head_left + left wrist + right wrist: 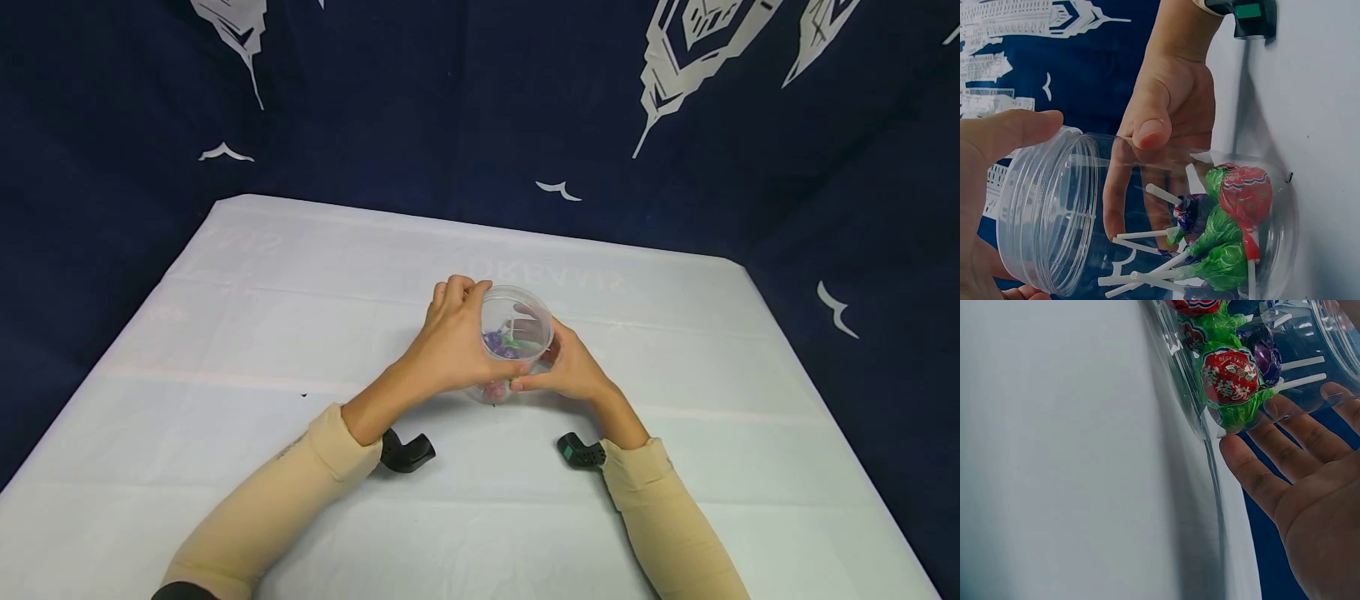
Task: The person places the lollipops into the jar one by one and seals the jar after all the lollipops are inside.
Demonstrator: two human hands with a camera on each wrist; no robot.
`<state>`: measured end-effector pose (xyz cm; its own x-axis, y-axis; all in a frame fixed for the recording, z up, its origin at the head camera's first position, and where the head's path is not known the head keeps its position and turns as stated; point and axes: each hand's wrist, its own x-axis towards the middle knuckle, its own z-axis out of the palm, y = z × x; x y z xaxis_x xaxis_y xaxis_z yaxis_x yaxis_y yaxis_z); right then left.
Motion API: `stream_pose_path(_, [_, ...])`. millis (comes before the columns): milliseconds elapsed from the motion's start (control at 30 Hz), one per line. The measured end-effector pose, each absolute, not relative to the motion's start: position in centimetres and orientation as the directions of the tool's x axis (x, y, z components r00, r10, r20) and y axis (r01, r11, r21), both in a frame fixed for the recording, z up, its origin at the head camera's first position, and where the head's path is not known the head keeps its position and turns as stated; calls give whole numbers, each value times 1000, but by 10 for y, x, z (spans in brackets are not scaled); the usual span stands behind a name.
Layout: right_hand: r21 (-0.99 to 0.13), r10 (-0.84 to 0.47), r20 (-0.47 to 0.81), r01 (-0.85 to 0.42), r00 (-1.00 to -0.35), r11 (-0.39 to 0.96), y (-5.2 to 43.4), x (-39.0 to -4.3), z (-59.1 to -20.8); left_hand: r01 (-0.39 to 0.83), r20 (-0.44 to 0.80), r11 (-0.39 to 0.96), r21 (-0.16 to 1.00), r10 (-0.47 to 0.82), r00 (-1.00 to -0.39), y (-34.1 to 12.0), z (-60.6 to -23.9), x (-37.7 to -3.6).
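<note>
A clear plastic jar [517, 321] with a threaded, lidless mouth sits tilted at the middle of the white table [300, 333]. It holds several wrapped lollipops [504, 343] in red, green and purple. My left hand [457, 337] curls round the jar's left side. My right hand [570, 371] grips its right side. In the left wrist view the jar [1072, 206] shows its open mouth, with the lollipops [1235, 212] at its bottom and the right hand's thumb [1150, 131] pressed on its wall. In the right wrist view the right hand's fingers [1272, 481] lie against the jar [1310, 337] below a red lollipop [1230, 375].
A dark blue cloth with white prints [450, 100] hangs behind and beside the table. Black wrist cameras [405, 452] [581, 452] sit under both beige sleeves. The table's far edge runs behind the jar, and its right edge slants toward the near corner.
</note>
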<state>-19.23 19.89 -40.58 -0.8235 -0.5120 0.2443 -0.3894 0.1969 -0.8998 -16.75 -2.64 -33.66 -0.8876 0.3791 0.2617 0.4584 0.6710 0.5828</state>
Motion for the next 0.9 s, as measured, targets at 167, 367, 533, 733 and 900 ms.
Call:
stream_pose_path(167, [-895,-511,245,-395,-824,208,198,-192,-405,460,256,681,571,385,-887,-26,-335,-168])
stream_pose_path(367, [-896,-508,244,-393,-826,209,198,-192,-405,453,236,669,590,393,-889,-29,-339,-171])
stream_pose_path(533, [-896,-500,244,-391,-831,212,198,-192,-406,481,222,610,629,453,-864,-37,-341,-175])
stream_pose_path(733, [-895,-502,245,-393,-829,212,197,-192,-406,487,209,601,633,473,-856,-40,-340,-179])
stream_pose_path(900, [-893,-508,249,-399,-825,210,198,-191,-405,483,200,623,615,470,-860,-37,-337,-178])
